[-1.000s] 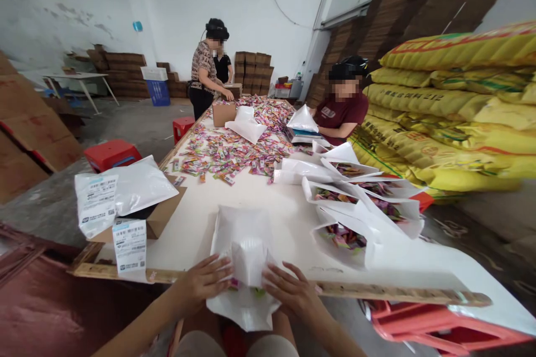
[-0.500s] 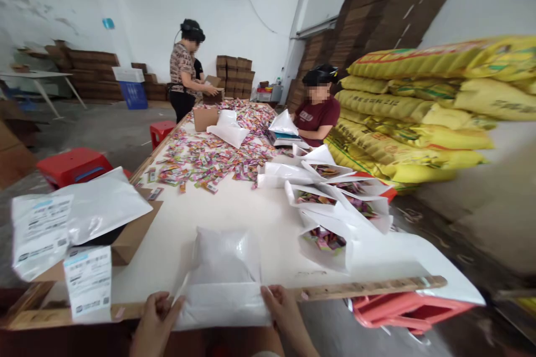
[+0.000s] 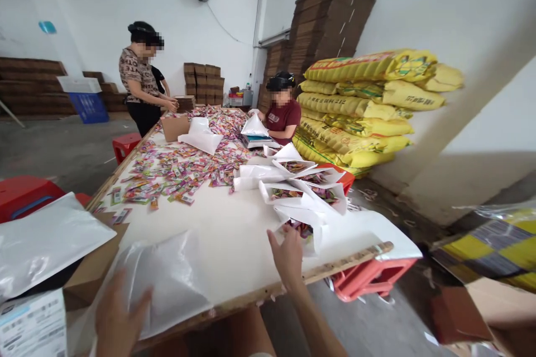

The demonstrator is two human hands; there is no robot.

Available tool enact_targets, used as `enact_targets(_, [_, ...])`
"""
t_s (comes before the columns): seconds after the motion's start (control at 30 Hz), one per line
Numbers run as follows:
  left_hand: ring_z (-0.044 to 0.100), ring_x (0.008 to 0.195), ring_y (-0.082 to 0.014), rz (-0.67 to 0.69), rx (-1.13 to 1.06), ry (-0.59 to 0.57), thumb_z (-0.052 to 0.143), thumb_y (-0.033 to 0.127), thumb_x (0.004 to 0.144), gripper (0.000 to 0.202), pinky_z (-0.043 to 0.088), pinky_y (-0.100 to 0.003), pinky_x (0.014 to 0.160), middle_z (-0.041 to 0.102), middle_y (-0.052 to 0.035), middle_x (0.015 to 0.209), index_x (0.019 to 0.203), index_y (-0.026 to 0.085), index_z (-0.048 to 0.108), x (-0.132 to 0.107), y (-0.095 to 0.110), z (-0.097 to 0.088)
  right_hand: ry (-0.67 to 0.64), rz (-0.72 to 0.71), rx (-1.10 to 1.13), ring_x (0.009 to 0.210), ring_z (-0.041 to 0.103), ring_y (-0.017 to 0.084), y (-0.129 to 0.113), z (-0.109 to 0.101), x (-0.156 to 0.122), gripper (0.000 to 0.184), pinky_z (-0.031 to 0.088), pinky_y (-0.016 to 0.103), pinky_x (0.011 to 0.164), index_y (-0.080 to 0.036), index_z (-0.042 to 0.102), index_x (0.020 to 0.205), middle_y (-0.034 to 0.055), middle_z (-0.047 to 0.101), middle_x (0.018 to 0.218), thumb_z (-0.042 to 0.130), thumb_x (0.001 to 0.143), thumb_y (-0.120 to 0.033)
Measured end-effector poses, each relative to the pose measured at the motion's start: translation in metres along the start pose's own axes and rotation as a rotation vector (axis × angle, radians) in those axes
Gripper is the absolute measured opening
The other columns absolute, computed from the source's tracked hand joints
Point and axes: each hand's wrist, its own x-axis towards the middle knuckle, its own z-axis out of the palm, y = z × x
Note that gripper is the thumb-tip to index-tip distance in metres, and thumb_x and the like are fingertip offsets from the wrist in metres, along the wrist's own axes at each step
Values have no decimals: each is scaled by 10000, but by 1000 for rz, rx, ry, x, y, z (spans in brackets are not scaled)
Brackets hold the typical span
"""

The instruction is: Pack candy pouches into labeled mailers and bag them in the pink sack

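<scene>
A filled white plastic mailer bag (image 3: 171, 279) lies on the table at the front left. My left hand (image 3: 121, 312), smeared by motion, is over its near left side with fingers apart; whether it touches the bag I cannot tell. My right hand (image 3: 288, 254) reaches to the nearest open white bag (image 3: 315, 237), thumb spread from the fingers. Its fingertips are at the mouth of that bag, where small colourful packets (image 3: 302, 227) show. Whether the fingers touch the bag is unclear.
More open bags (image 3: 285, 192) of packets stand behind. Loose packets (image 3: 184, 164) cover the far table. At left are another white mailer (image 3: 50, 242), a cardboard box (image 3: 94, 262) and a labelled parcel (image 3: 33, 323). Two co-workers (image 3: 140, 75) work farther back; red stools (image 3: 368, 279) flank the table.
Both hands have let go of the white mailer's near edge. The mailer now lies farther left in view, and my right hand has moved to the open bag. The view has swung right.
</scene>
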Motion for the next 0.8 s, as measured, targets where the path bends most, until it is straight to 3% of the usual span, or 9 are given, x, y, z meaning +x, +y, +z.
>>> enact_targets(0.07, [337, 1349, -396, 92, 196, -100, 381, 551, 834, 632, 217, -660, 1067, 436, -229, 1420, 1295, 129, 475, -17, 3, 9, 78, 53, -29, 1013, 508, 385, 8, 3, 33, 473, 394, 512, 864, -160, 485, 925, 223, 578, 984, 569, 685, -558])
enact_targets(0.13, [327, 1358, -389, 96, 246, -130, 299, 511, 879, 601, 212, -684, 1052, 448, -223, 1414, 1302, 121, 472, -28, 4, 14, 115, 83, -45, 904, 544, 365, 11, 9, 47, 364, 416, 494, 783, -174, 466, 882, 196, 589, 883, 512, 726, -499])
enact_targets(0.23, [421, 1298, -356, 109, 49, -159, 397, 539, 833, 555, 290, -588, 1073, 544, -195, 1313, 1181, 139, 558, -35, 21, 13, 41, 30, -21, 718, 555, 270, 8, 12, 36, 188, 424, 398, 690, -205, 468, 818, 91, 575, 740, 412, 784, -382])
enact_targets(0.3, [532, 1191, -304, 21, -195, -279, 499, 560, 783, 502, 386, -490, 1038, 617, -135, 1213, 1116, 193, 584, -41, 51, 14, -81, -58, 16, 650, 541, 213, 1, 7, 12, 168, 416, 328, 648, -207, 501, 872, 22, 554, 698, 407, 787, -318])
enact_targets(0.4, [648, 949, -264, -224, -566, -650, 570, 597, 738, 510, 499, -426, 873, 678, -103, 1013, 1053, 196, 583, -52, 113, 30, -325, -184, 63, 595, 518, 161, -14, -6, -32, 241, 392, 258, 603, -227, 534, 1003, -51, 508, 643, 453, 776, -239])
enact_targets(0.53, [619, 576, -180, -282, -675, -841, 386, 706, 786, 549, 483, -306, 507, 637, -41, 757, 836, 183, 543, -54, 172, 65, -689, -287, 137, 627, 537, 135, -34, -28, -76, 209, 389, 232, 614, -238, 533, 991, -56, 547, 694, 488, 800, -165])
enact_targets(0.6, [539, 475, -136, -288, -683, -908, 416, 717, 770, 548, 411, -259, 445, 546, 13, 598, 695, 182, 502, -50, 181, 74, -790, -318, 191, 709, 575, 140, -39, -40, -88, 202, 416, 240, 678, -235, 549, 1007, -29, 613, 802, 520, 818, -169])
enact_targets(0.67, [436, 438, -88, -269, -674, -951, 588, 686, 686, 537, 332, -220, 430, 419, 61, 489, 571, 181, 446, -47, 181, 75, -831, -349, 240, 825, 600, 156, -39, -50, -97, 183, 434, 259, 760, -240, 583, 1034, 6, 651, 927, 525, 863, -205])
enact_targets(0.8, [397, 405, -76, -293, -683, -1057, 692, 659, 593, 537, 300, -217, 412, 409, 85, 458, 581, 191, 429, -50, 174, 65, -745, -438, 213, 870, 607, 169, -34, -52, -111, 209, 442, 272, 776, -239, 650, 943, 37, 664, 917, 441, 940, -235])
